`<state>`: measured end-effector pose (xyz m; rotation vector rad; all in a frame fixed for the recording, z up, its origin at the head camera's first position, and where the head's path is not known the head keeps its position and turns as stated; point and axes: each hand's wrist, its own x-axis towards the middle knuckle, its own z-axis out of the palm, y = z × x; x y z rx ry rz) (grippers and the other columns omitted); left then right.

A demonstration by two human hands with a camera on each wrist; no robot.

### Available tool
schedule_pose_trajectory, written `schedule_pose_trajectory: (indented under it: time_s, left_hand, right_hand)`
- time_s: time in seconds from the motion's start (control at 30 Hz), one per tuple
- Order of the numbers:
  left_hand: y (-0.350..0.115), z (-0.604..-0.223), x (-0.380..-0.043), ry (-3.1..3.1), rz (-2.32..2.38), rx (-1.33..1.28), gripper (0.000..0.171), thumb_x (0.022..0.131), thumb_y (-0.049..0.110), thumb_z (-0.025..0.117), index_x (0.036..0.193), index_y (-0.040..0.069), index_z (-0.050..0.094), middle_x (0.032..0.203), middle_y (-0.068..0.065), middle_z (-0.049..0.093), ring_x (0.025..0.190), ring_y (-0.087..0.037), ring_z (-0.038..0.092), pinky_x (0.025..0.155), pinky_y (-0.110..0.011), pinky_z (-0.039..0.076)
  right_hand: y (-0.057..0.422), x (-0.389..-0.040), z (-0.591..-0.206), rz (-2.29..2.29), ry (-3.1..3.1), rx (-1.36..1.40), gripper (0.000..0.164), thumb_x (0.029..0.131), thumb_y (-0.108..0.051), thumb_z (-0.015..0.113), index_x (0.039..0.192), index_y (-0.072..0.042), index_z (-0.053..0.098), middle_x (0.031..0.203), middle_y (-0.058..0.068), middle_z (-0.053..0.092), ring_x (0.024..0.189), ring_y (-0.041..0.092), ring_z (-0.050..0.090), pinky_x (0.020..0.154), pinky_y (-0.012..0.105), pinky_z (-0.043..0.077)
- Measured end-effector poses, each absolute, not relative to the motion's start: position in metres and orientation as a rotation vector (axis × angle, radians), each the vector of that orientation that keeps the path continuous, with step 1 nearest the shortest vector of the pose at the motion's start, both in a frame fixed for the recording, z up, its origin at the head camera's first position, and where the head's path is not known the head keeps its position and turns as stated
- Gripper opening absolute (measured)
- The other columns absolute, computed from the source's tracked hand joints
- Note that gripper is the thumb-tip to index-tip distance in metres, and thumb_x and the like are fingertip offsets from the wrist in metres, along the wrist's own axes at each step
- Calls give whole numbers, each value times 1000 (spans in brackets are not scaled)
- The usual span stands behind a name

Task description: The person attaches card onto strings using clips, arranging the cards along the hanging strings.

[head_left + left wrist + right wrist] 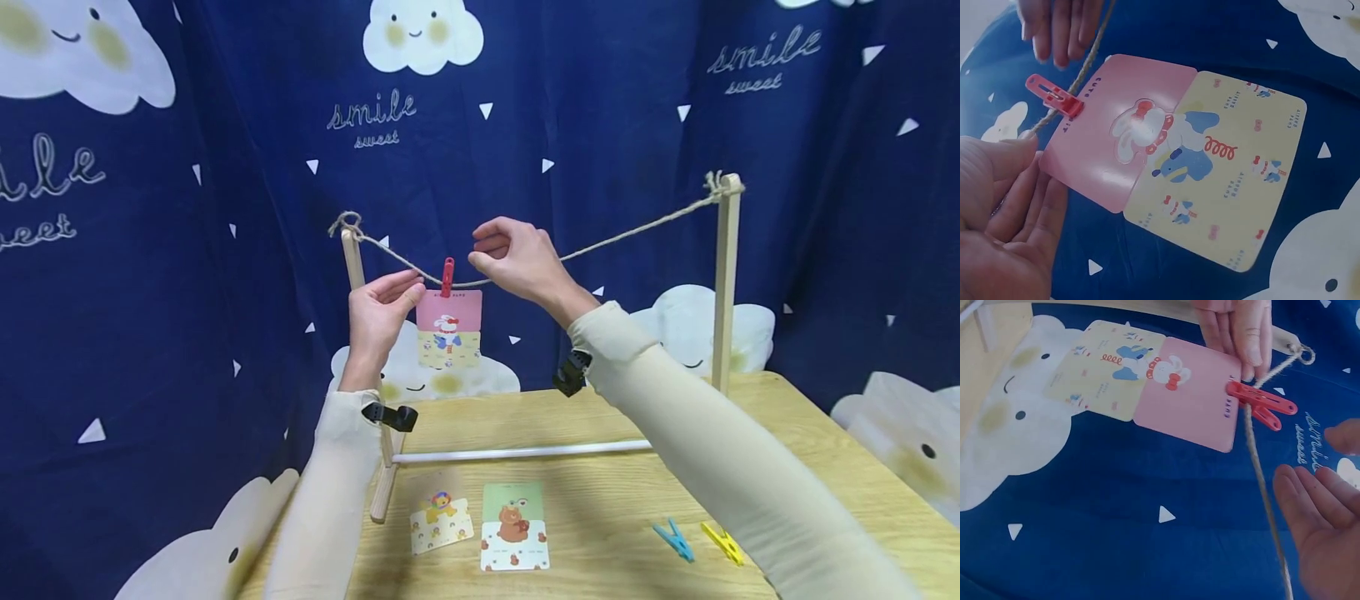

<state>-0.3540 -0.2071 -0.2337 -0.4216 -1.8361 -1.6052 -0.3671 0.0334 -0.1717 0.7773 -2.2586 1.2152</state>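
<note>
Head view: a rabbit card [448, 329] hangs from a sagging rope [637, 229] by a red clothespin [447, 277], which serves as the landmark for this legend. The rope runs up from the clothespin to a left post [352, 258] and a right post [725, 292], whose height leaves the card room to hang free of the table [592, 517]. The clothespin straddles rope and card near the middle of the card's top edge, a position likely chosen so that the picture hangs level. To its left, the left hand [378, 321] pinches the card's upper corner, thumb in front and fingers behind, presumably to steady it; whether the rope is also caught there cannot be told. To its right, the right hand [525, 258] holds nothing: as the right wrist view shows, thumb and loosely bent fingers stand apart, near the clothespin but not touching it. Well below the clothespin lie a lion card [441, 527] and a bear card [514, 543], both picture side up, perhaps for easy choosing. Below and to its right, a blue clothespin [680, 545] and a yellow clothespin [723, 544] rest side by side, probably as spares kept within the right hand's reach.
</note>
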Motion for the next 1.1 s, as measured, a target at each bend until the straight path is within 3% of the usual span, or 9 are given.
schedule_pose_trajectory:
  time_s: [0.17, 0.37, 0.57, 0.8, 1.1]
  left_hand:
    - [-213, -236, -345, -1848, -1473, -336, 28, 90, 9, 82, 117, 3, 78, 112, -15, 77, 99, -15, 75, 88, -22, 57]
    - [-224, -241, -324, -1822, -1338, -296, 24, 90, 18, 82, 113, 9, 81, 107, -10, 79, 92, -6, 75, 81, -16, 56]
    - [-217, -246, -302, -1862, -1298, -375, 19, 93, 18, 80, 109, 8, 82, 102, -12, 79, 83, 0, 70, 72, -16, 53]
    - [-210, -278, -291, -1982, -1330, -462, 17, 98, 19, 74, 108, 9, 81, 98, -11, 79, 80, -5, 73, 67, -19, 54]
    - [-198, -337, -295, -2280, -1399, -477, 17, 99, 20, 71, 105, 7, 81, 96, -8, 78, 84, -19, 73, 75, -25, 58]
  right_hand:
    - [49, -356, -176, 1211, -2220, 768, 33, 95, -34, 71, 124, -17, 68, 116, -4, 74, 102, 9, 70, 92, 32, 57]
    - [68, -335, -185, 1215, -2145, 757, 28, 95, -30, 70, 120, -18, 71, 117, -2, 74, 100, 10, 69, 91, 34, 57]
    - [94, -313, -199, 1230, -2117, 754, 24, 95, -25, 71, 119, -19, 72, 114, -3, 75, 97, 6, 69, 87, 28, 56]
    - [128, -307, -236, 1238, -2174, 712, 23, 98, -23, 71, 120, -18, 72, 114, 0, 75, 97, 11, 69, 82, 19, 54]
    - [169, -304, -309, 1151, -2306, 641, 17, 99, -22, 70, 115, -16, 72, 109, 0, 76, 93, 11, 70, 78, 16, 54]
